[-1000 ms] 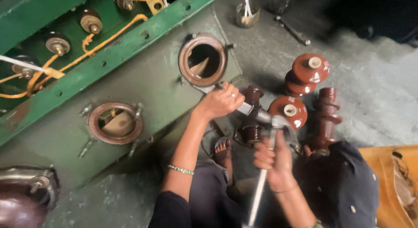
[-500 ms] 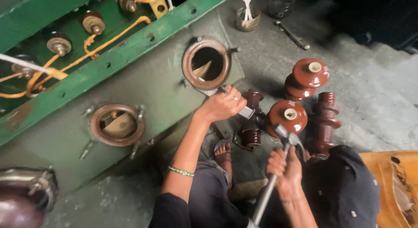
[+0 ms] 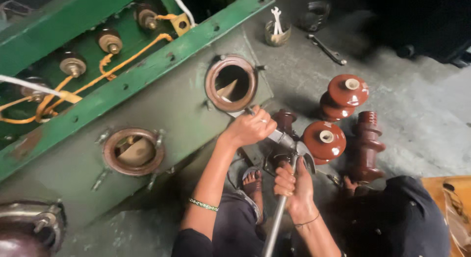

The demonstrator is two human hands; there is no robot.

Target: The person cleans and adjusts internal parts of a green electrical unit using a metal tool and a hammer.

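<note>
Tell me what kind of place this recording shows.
Probably an electrical repair workshop: a green metal tank with round openings lies on a concrete floor, brown ceramic insulators stand beside it, and a wrench lies loose.

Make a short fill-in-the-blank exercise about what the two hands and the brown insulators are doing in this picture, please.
1. The right hand grips the long metal handle of a ____.
2. The left hand holds a metal tool beside a round ____ in the grey-green cover.
3. A beaded ____ sits on the left forearm.
4. The number of round openings showing in the cover is ____.

Missing words: hammer; opening; bracelet; two
</note>
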